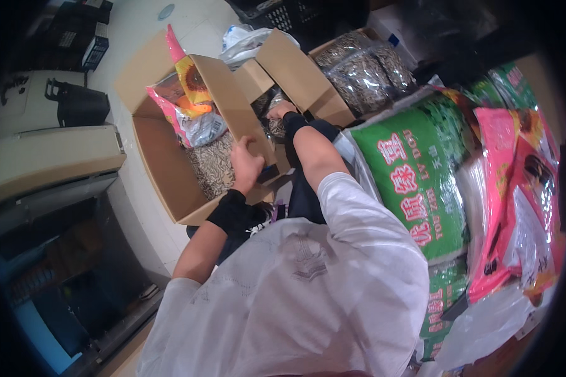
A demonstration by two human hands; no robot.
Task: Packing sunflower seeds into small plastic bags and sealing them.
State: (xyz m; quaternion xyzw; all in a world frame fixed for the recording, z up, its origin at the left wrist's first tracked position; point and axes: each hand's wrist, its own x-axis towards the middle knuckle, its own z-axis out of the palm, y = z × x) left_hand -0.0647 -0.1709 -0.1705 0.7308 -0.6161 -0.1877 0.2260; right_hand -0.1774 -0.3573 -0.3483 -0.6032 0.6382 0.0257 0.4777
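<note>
My left hand (247, 162) is at the near right side of an open cardboard box (156, 162), its curled fingers against the box's side panel. Whether they grip the cardboard is unclear. Loose striped sunflower seeds (212, 165) cover the bottom of this box. On the seeds lies a pink and yellow printed plastic bag (195, 115) with a sunflower picture and an orange thing at its mouth. My right hand (281, 109) reaches into a second cardboard box (302, 70) and holds the top of a clear plastic bag (277, 126) of sunflower seeds. Its fingertips are partly hidden.
Another carton with clear bags of sunflower seeds (368, 70) stands beyond. At right are stacked green printed sacks (405, 174) and pink printed bags (500, 188). White plastic bags (252, 42) lie behind the boxes. A black bin (82, 104) stands on the floor at left.
</note>
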